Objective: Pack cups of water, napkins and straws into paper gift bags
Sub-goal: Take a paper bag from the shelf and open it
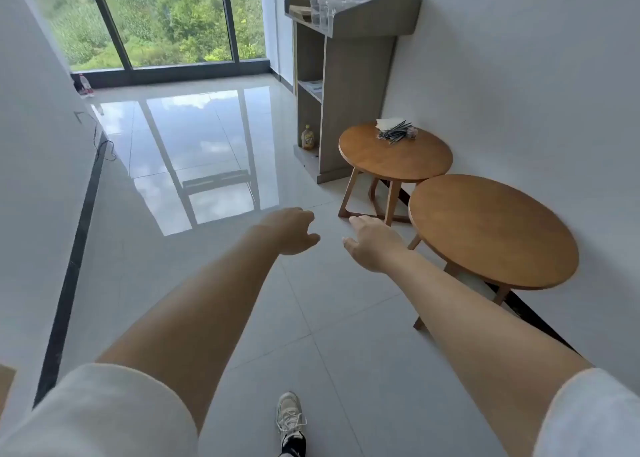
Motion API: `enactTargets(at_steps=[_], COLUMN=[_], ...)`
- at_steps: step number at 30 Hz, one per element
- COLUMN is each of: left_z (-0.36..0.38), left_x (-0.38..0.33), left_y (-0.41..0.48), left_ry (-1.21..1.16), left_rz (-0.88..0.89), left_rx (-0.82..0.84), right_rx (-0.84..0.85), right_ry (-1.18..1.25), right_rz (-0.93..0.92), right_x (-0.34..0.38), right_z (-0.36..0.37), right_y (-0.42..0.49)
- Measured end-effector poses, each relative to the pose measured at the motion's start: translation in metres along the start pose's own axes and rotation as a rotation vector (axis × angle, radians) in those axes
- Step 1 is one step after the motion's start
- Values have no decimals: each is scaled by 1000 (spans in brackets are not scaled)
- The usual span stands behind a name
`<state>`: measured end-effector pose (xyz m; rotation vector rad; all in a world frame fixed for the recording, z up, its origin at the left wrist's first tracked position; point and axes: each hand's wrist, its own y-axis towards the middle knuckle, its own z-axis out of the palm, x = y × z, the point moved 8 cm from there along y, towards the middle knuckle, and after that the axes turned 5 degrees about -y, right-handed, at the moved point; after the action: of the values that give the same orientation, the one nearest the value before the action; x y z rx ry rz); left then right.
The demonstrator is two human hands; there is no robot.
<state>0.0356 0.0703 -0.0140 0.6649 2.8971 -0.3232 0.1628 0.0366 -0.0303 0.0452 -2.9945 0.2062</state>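
Both my arms reach forward over the tiled floor. My left hand (292, 230) hangs with loosely curled fingers and holds nothing. My right hand (372, 242) is relaxed and empty too, just left of the near round wooden table (491, 231), whose top is bare. On the far round table (384, 159) lie a bundle of dark straws (396, 133) and a stack of pale napkins (386, 123). Several clear plastic cups (323, 10) stand on top of the grey lectern-like cabinet (349, 86), beside flat brown paper (301, 10) that may be bags.
A yellow bottle (307, 137) stands on the cabinet's base. Another bottle (85, 84) sits on the floor by the large window (162, 20). A cable (104, 145) trails along the left wall. The right wall runs close behind both tables. My shoe (291, 418) is below.
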Motion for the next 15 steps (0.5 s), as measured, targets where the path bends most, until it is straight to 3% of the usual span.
enactTargets(at_steps=[15], left_z=[-58], left_x=[122], left_y=[206], left_ry=[48], left_rz=[-4], left_rx=[88], right_rx=[32], right_ry=[43], right_rz=[44], right_x=[15], right_z=[-29], right_y=[248])
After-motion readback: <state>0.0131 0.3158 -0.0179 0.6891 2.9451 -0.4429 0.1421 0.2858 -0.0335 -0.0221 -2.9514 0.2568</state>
